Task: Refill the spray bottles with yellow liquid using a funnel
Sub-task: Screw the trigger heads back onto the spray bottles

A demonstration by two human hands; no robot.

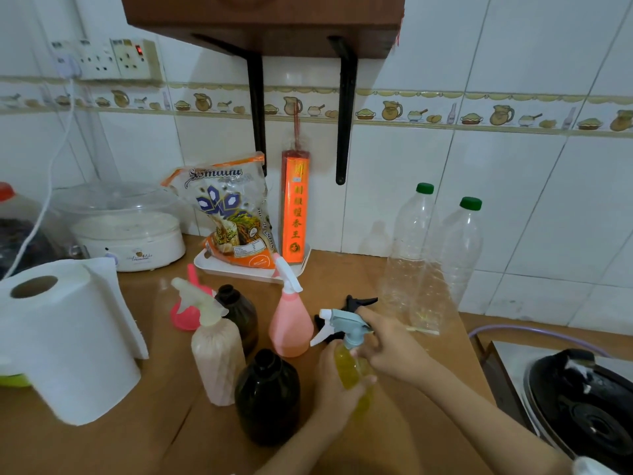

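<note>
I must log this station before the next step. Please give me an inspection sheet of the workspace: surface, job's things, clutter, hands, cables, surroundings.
Surface: brown counter, no spill seen.
Job's things: yellow bottle with blue sprayer; pink bottle and pale bottle, both with sprayers; two dark bottles, open; pink funnel; black sprayer lying behind.
Clutter: paper roll, rice bag, orange packet, two clear bottles.
Hands: left hand grips the yellow bottle; right hand holds the sprayer collar.
Cables: white cable hangs from socket.
Surroundings: tiled wall, shelf, cooker, stove.
</note>
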